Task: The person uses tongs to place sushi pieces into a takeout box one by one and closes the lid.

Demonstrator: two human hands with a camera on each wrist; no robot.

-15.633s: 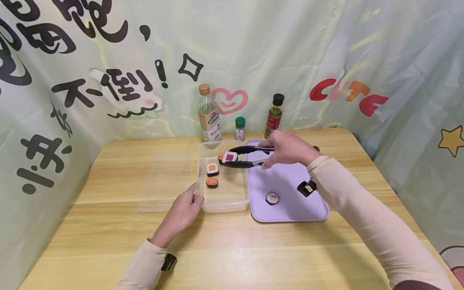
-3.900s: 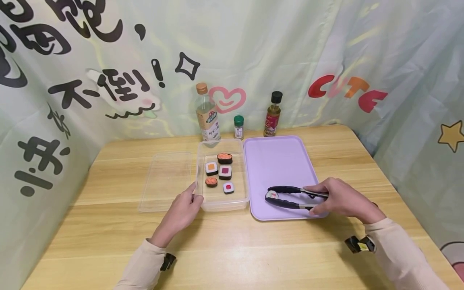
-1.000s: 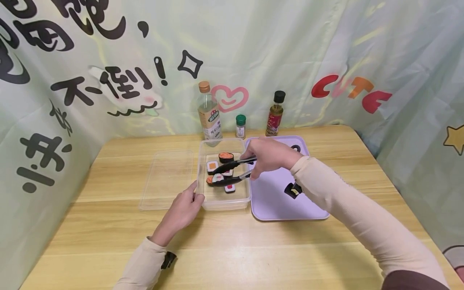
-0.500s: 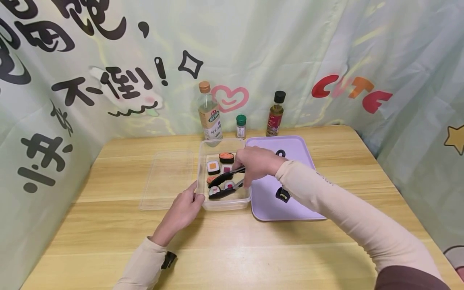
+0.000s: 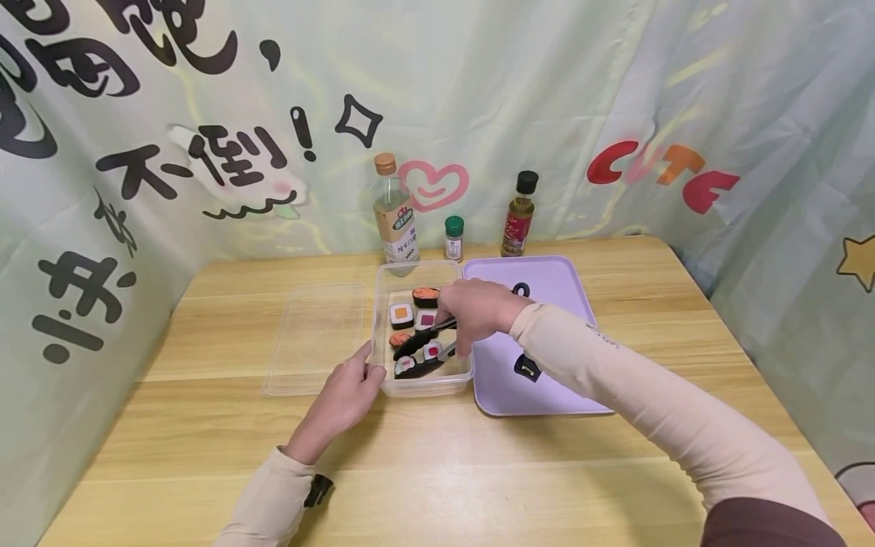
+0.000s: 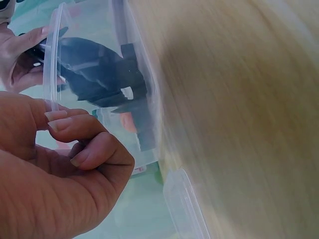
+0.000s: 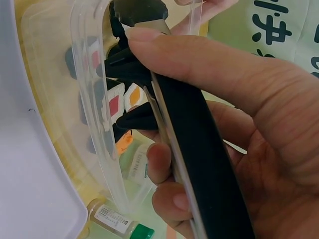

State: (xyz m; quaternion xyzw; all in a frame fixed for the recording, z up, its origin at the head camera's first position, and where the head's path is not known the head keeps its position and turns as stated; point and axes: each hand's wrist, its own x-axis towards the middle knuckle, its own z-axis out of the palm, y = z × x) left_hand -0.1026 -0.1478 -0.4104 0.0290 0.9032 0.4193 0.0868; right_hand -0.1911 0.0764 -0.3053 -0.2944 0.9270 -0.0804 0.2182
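Toward the far half of the desk, about midway between its left and right edges, sits a clear plastic box, with the person's left hand pinching its left wall close to the near corner. That grip is clamped on the rim with fingers curled, presumably so the light box cannot slide while the other hand works inside it. The right hand reaches in over the box's right wall, its grip wrapped round the black tongs so that thumb and fingers can squeeze from either side. The tongs' tips stand apart, low in the near left corner, with a pale-topped roll between them; whether they pinch it, I cannot tell.

Beside and beyond that roll lie a red-centred roll, a small orange-topped piece, an orange-centred roll, a purple-centred roll and a larger orange-topped piece, loosely spaced.

Against the box's right side rests the lilac tray, which probably keeps the reach short. The lid lies toward the desk's left edge, out of the right arm's way. Along the far edge (likely just scenery) stand a tall bottle, a green-capped jar and a black-capped bottle.
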